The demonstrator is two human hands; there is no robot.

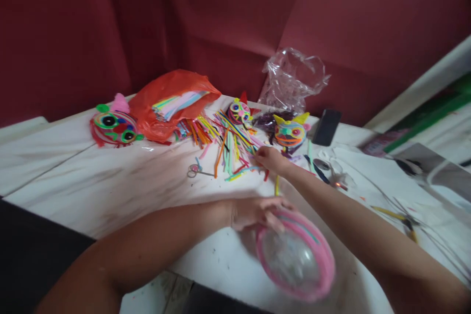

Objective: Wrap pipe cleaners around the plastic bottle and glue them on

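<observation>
My left hand (pixel 267 213) grips the upper edge of a round, clear plastic shell (pixel 290 260) wrapped around its rim with pink pipe cleaners; a thin blue-green strip runs along the pink. The shell is blurred and tilted near the table's front edge. Farther back, my right hand (pixel 270 159) has its fingers drawn together at the right side of a loose pile of coloured pipe cleaners (pixel 230 149). What lies between those fingertips is too small to make out. A yellow pipe cleaner (pixel 277 186) shows between the two hands.
Behind stand three decorated animal heads: a pink-eared one (pixel 114 127), a small one (pixel 239 112) and a yellow-eared one (pixel 290 132). Scissors (pixel 198 171) lie left of the pile. An orange bag (pixel 172 83), clear plastic bag (pixel 294 78), phone (pixel 327 127) and yellow-handled pliers (pixel 393 214) are around.
</observation>
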